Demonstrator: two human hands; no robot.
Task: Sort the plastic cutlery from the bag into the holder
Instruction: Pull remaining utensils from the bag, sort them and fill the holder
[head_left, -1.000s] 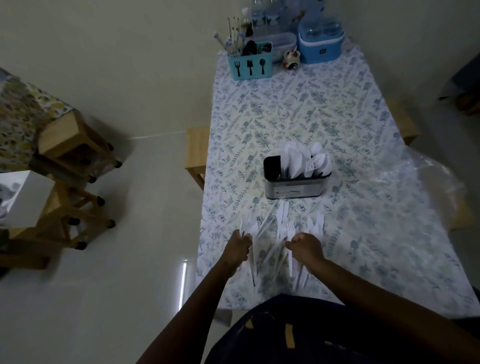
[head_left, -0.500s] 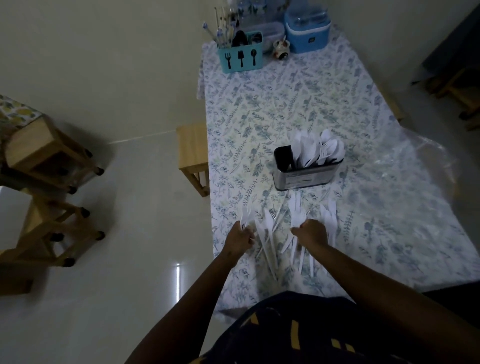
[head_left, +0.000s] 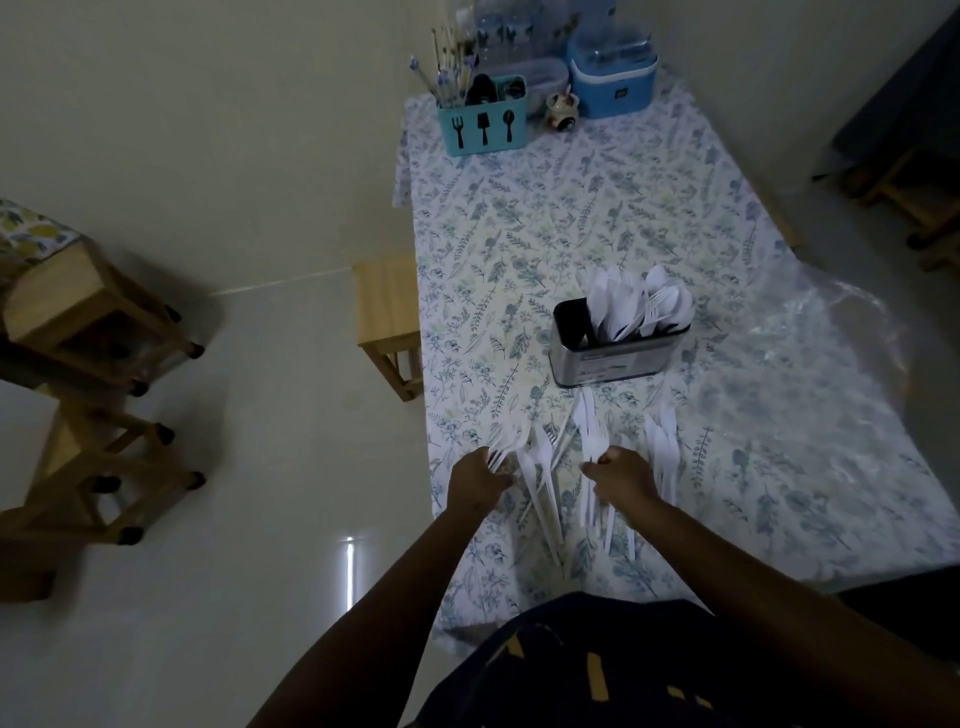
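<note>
White plastic cutlery (head_left: 587, 457) is lying on a worktop (head_left: 571, 208) whose cloth is showing a blue-green leaf print on white. A silver holder (head_left: 613, 358) with a black inside is standing beside a teal caddy (head_left: 483, 124) printed with black utensil silhouettes.

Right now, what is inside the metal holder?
The holder has white plastic cutlery standing in its middle and right parts; spoon bowls and fork tines show at the top. Its left compartment looks dark and empty. The walls hide the handles and the bottom.
</note>
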